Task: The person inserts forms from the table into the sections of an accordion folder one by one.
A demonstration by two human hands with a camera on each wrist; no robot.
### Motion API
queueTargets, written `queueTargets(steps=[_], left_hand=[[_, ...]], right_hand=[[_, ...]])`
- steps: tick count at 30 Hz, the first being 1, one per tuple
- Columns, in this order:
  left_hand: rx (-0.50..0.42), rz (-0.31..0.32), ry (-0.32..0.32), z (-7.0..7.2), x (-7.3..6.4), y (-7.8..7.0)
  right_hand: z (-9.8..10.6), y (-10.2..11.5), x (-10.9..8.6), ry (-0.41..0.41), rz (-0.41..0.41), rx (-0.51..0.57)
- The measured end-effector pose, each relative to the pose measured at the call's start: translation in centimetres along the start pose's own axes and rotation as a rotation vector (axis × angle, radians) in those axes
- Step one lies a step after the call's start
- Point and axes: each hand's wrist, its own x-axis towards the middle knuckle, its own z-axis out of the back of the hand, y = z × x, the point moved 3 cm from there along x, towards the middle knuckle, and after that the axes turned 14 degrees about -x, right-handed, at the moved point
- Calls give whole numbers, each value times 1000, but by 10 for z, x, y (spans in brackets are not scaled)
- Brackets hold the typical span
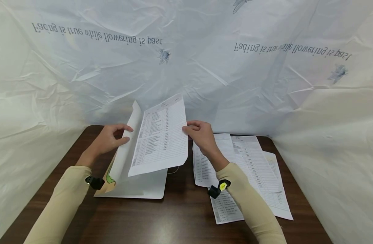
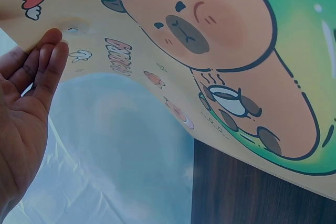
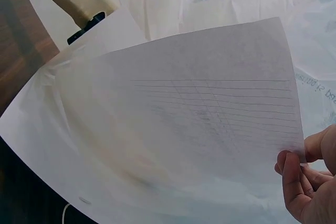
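Observation:
My left hand [image 1: 108,137] pinches the raised cover of a file folder [image 1: 143,190] on the left of the table. The folder's inside is plain white, and its cover's outside [image 2: 231,24] shows a cartoon animal with a cup in the left wrist view. In my right hand [image 1: 204,135], the thumb and fingers pinch the right edge of a printed sheet [image 1: 165,135], held up at a slant over the folder. From the right wrist view, the pale back of the sheet [image 3: 210,114] faces the camera.
Several printed sheets [image 1: 250,159] lie spread and overlapping on the right side of the dark wood table [image 1: 174,220], partly under my right forearm. A thin cord [image 1: 173,171] loops out beside the folder. White printed sheeting [image 1: 198,74] hangs behind and at both sides.

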Motion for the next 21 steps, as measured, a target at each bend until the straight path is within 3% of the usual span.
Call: queueTargets(steps=[10, 21], left_hand=[[13, -5, -3, 0, 0, 0], [24, -5, -7, -1, 0, -2]], right_hand=[[-9, 0, 2, 42, -2, -14], [-4, 9, -5, 51, 3, -19]])
